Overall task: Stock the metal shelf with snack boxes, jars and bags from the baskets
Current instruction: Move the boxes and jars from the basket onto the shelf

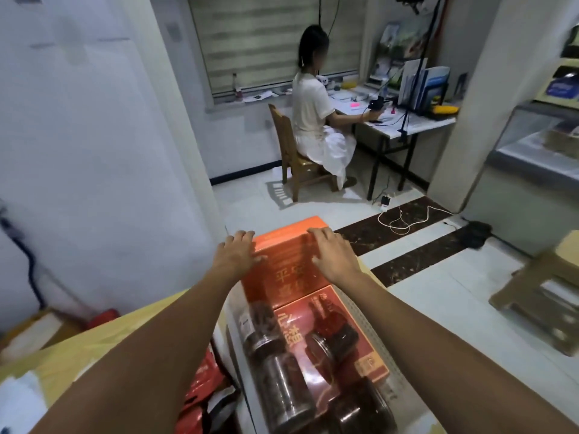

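Hands reached out over an orange box (pixel 283 270) that lay flat at the far end of the metal shelf (pixel 376 333). The left hand (pixel 236 252) held the box's left edge, with its fingers bent down over the side and its thumb on top. The right hand (pixel 333 255) lay on top of the box near its right side, with its fingers spread and nearly straight and the tips at the far edge.

A red box (pixel 335 311) lay flat just behind the orange box, closer to the person, and the two boxes touched. Jars lay on their sides on the red box. One dark jar (pixel 258 327) was on the left, with a clear jar (pixel 283 396) right below it. Another dark jar (pixel 333 338) was on the right, and a fourth jar (pixel 360 408) lay at the bottom edge.

Red bags (pixel 200 389) sat low on the left, beside the shelf. A yellow sheet (pixel 94 343) covered something to their left.

Far off, another person (pixel 316 120) sat on a wooden chair (pixel 291 164) at a tabletop (pixel 416 123) covered with papers and folders. A white cable (pixel 404 220) lay on the floor. A wooden stool (pixel 542 296) stood on the right.
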